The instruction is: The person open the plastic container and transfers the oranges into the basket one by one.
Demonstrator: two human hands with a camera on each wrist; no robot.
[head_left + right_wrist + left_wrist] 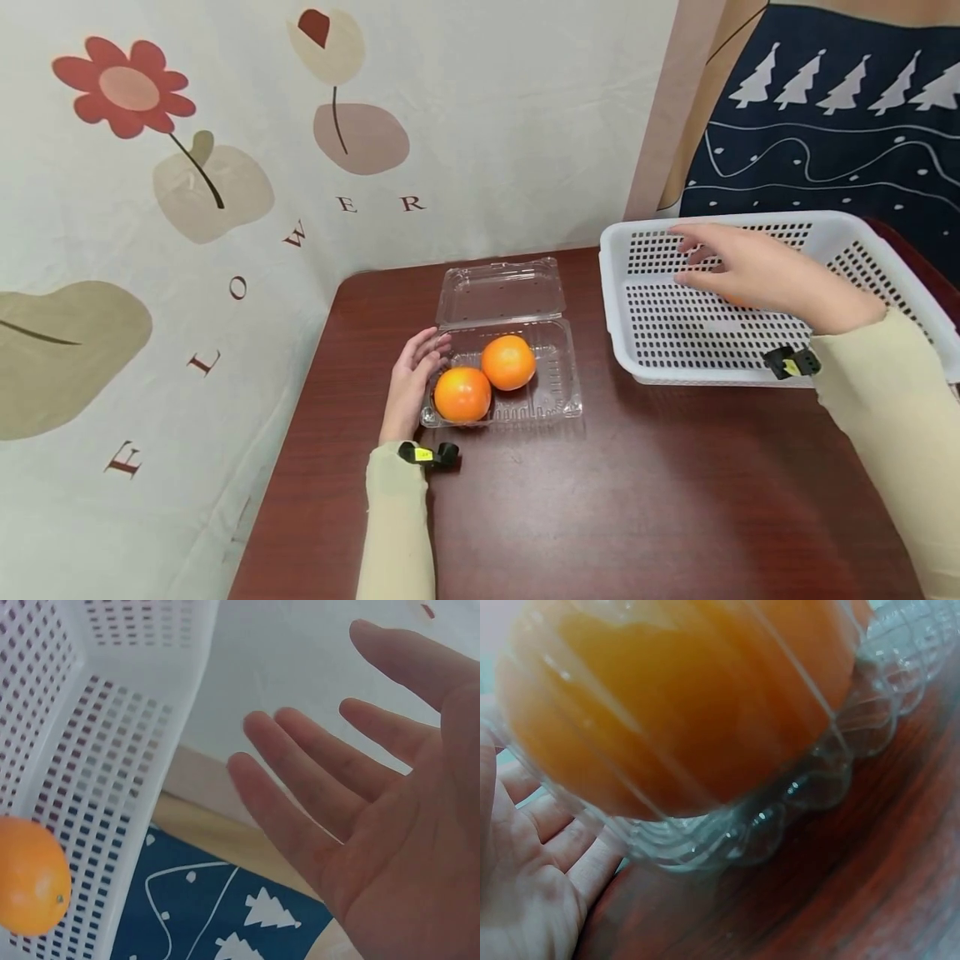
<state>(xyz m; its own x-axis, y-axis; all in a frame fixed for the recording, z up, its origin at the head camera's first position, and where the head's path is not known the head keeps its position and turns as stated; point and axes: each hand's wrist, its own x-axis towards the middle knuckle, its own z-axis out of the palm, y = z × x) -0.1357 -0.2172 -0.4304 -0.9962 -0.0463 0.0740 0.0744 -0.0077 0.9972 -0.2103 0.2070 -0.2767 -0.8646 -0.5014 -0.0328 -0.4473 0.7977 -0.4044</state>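
Two orange round fruits, a nearer one [462, 395] and a farther one [508, 362], lie in the left part of an open clear plastic clamshell box [551, 392]. My left hand [412, 375] rests at the box's left side, fingers relaxed along its wall; the left wrist view shows the palm [525, 892] beside the clear wall. Over the white basket [622, 333] hovers my right hand [765, 271], fingers spread and holding nothing. Another orange fruit [30, 877] sits inside the basket, mostly hidden by that hand in the head view.
The box's hinged lid [501, 293] lies back toward the wall. A dark red-brown table [600, 500] carries box and basket. Behind them hang a pale flower-print cloth [510, 125] and a navy cloth with white trees [825, 150].
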